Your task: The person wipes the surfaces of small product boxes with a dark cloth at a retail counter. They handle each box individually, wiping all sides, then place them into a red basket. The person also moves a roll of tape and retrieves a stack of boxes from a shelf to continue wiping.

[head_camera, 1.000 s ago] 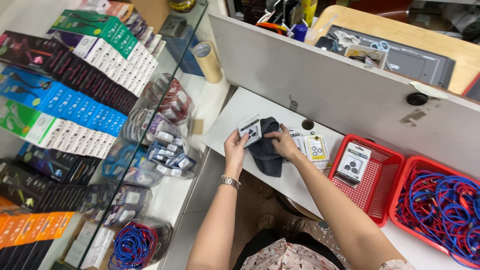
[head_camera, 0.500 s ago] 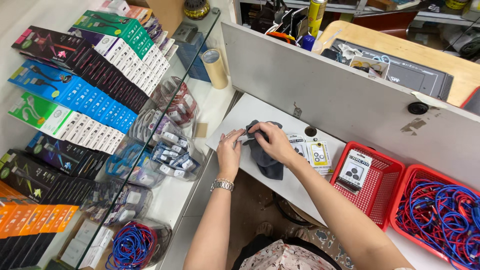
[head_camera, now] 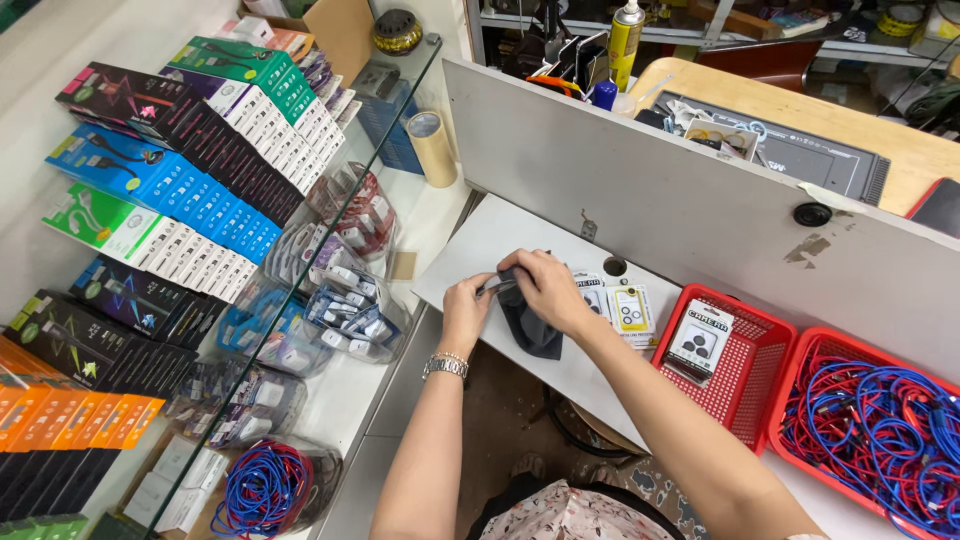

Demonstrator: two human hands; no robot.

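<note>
Nearest the camera, both forearms reach up over the white counter (head_camera: 470, 255), the landmark here. The left hand (head_camera: 466, 305), with a metal watch on its wrist, curls narrow around the edge of a small flat packet (head_camera: 497, 284), pinching it. The right hand (head_camera: 548, 290) lies over the same packet with fingers bent, pressing a dark grey cloth (head_camera: 532, 330) against it (how much of the packet it grips cannot be told). The cloth hangs off the counter's near edge. Just right of the hands, on the counter, lie flat lens-protector packets (head_camera: 630, 310). Further right stands a red basket (head_camera: 760, 375). Beyond the counter rises a grey partition (head_camera: 650, 190).
</note>
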